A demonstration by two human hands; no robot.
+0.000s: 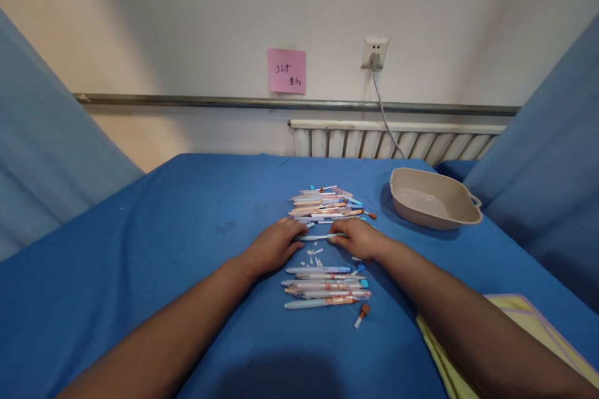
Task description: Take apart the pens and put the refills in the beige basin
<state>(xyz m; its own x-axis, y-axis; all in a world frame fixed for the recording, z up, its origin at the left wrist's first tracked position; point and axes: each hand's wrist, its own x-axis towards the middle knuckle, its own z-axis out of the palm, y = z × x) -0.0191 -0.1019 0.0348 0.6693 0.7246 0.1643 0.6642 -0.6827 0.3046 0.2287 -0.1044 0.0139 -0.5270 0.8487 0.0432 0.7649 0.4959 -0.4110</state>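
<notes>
In the middle of the blue-covered table, my left hand (276, 243) pinches the left end of a light-coloured pen (316, 237). The other end lies in the fingers of my right hand (356, 237), with a thin white stretch showing between the two hands. Just below sit several small white pieces (317, 252). Beyond my hands lies a pile of pens (322, 204) in pale, orange and blue tones. Nearer to me is a row of pens (325, 287), with a brown cap-like piece (362, 314) on a white stub beside its lower right end.
A beige plastic basin (435, 196) stands at the right rear of the table. A yellow cloth (524, 330) lies under my right forearm. Behind are a radiator (355, 140), a metal rail (215, 101) and a plugged-in cable (386, 115). Blue curtains (42, 131) hang at both sides.
</notes>
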